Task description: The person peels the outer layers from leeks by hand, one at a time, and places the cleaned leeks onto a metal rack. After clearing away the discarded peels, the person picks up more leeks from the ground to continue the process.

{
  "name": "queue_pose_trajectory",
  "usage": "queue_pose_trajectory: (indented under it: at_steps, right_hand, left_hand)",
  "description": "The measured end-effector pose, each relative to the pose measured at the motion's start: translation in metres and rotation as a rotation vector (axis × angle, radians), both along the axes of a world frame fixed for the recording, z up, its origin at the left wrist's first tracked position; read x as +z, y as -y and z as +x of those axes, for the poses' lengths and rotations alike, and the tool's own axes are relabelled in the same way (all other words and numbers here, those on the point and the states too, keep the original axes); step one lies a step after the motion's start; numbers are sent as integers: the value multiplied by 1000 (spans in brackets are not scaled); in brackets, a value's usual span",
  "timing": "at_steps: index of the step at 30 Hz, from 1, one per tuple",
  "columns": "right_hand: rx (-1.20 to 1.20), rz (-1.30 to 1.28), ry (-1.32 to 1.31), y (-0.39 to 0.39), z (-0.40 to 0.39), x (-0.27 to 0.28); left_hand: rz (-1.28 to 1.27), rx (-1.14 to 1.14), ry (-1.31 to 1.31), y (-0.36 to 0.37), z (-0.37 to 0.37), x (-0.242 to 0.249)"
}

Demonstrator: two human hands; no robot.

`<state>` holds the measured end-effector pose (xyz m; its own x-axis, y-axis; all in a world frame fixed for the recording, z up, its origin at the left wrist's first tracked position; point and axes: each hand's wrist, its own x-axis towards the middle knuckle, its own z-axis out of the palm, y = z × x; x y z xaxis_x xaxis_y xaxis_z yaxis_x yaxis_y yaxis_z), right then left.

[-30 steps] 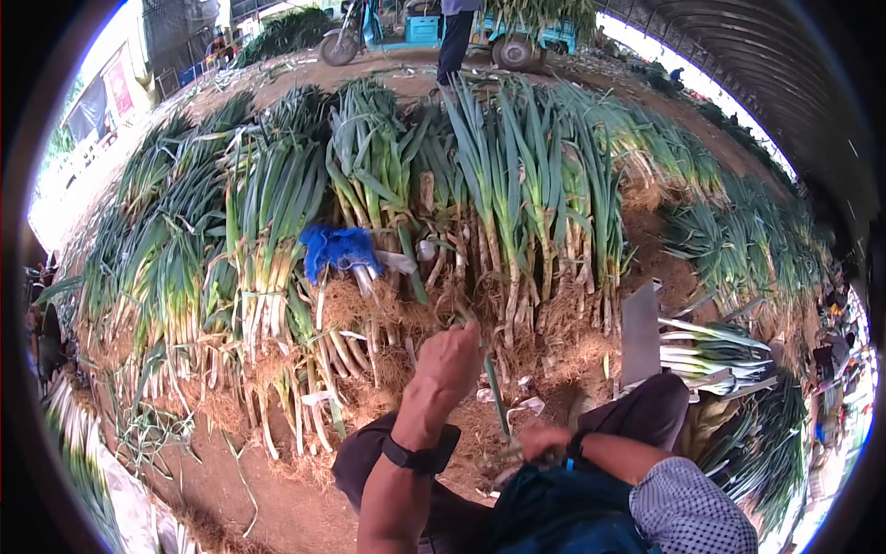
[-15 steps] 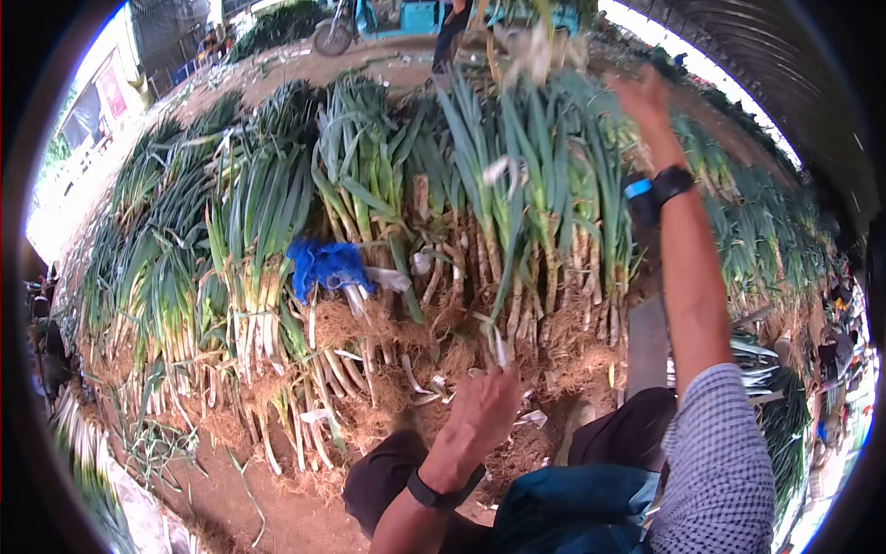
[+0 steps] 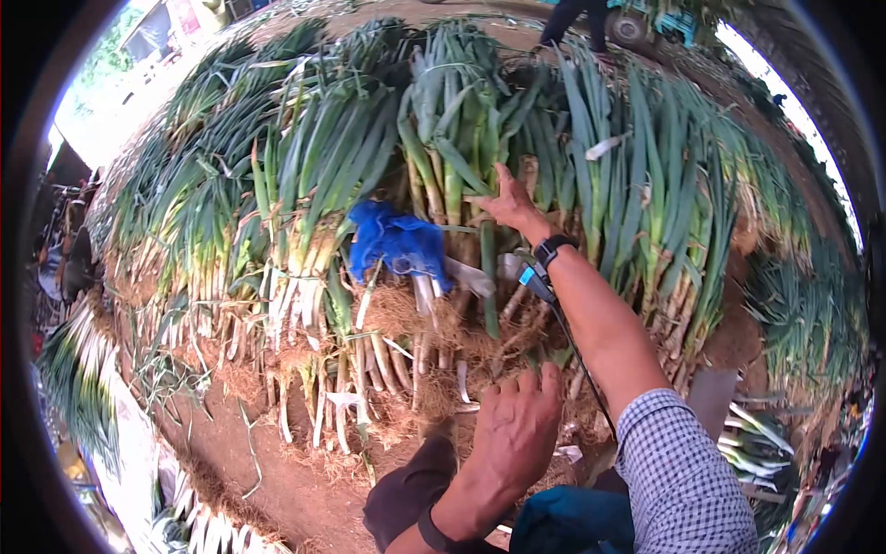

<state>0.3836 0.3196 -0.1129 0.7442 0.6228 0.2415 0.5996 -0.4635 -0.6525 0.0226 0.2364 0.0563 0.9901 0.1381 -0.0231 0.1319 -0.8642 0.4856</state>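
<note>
Bundles of long green onions (image 3: 452, 120) lie in rows before me, leaves away and hairy roots toward me. My right hand (image 3: 517, 205) reaches over them with thumb and forefinger spread, fingertips close to the stalks of a middle bundle. A blue plastic bag (image 3: 397, 242) rests on the onions just left of that hand. Low in the middle, my left hand (image 3: 519, 420) shows its back, fingers bent and close together, near the root ends. I cannot tell what, if anything, is under those fingers. Each wrist wears a black band.
More green onions (image 3: 803, 314) lie at the right. A row of white stalks (image 3: 88, 369) lies at the lower left. Bare soil (image 3: 286, 499) with loose leaf scraps lies before my knees. A person's legs (image 3: 577, 20) and a turquoise vehicle (image 3: 669, 23) are at the back.
The view has swung to the right. My right hand has come down from the raised far right to the middle bundle. The pale strip above my left hand no longer shows.
</note>
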Motion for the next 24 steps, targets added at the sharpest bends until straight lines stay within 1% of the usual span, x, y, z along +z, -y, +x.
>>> queue_pose_trajectory:
  at_steps: [2, 3, 4, 5, 6, 8, 9, 10, 12, 14, 16, 18, 19, 20, 21, 22, 24]
  right_hand:
    - [-43, -80, 87, -21, 2, -13]
    - [27, -284, 7, -20, -1, 15]
    - [42, -187, 188, -18, 18, -7]
    - [73, -154, 191, -6, 22, 4]
    - [106, -114, 201, 6, 21, 29]
    - [139, -90, -238, 44, 6, 77]
    - [160, -153, -337, 63, 1, 89]
    - [123, -137, -393, 76, -8, 87]
    - [-25, -141, -420, 81, -32, 67]
    - [-23, -95, -503, 70, -60, 31]
    - [-99, -247, -119, 39, -50, -29]
    - [-211, -159, -289, 19, -71, -42]
    - [-246, -88, -219, 11, -68, -56]
    - [-286, -20, -150, 12, -64, -69]
    - [-325, -41, -138, 22, -62, -69]
    - [-277, -51, -153, 39, -60, -58]
    - [-167, -61, -175, 68, -59, -32]
  left_hand:
    - [13, -2, 9, -4, 4, -6]
    - [9, -4, 10, -3, 4, -8]
    - [-4, -7, 12, -1, 5, -9]
    - [-24, -18, -4, 1, 4, -9]
    - [-50, -23, -9, 1, 4, -9]
    - [-83, -29, -10, 0, 1, -5]
    - [-69, -25, 7, 0, 1, -7]
    - [-52, -24, 0, 0, 1, -3]
    - [-18, -39, -29, 2, 3, 4]
    - [-51, -50, -25, 7, 2, -1]
    - [-70, -73, -12, 11, 6, -4]
    - [-91, -55, -23, 12, -4, -3]
    - [-133, -53, -67, 10, -6, -1]
    - [-121, -34, -108, 7, -7, 1]
    - [-115, -19, -149, 6, -9, 3]
    - [-109, -9, -179, 5, -9, 4]
    - [-101, -28, -117, 7, -9, 3]
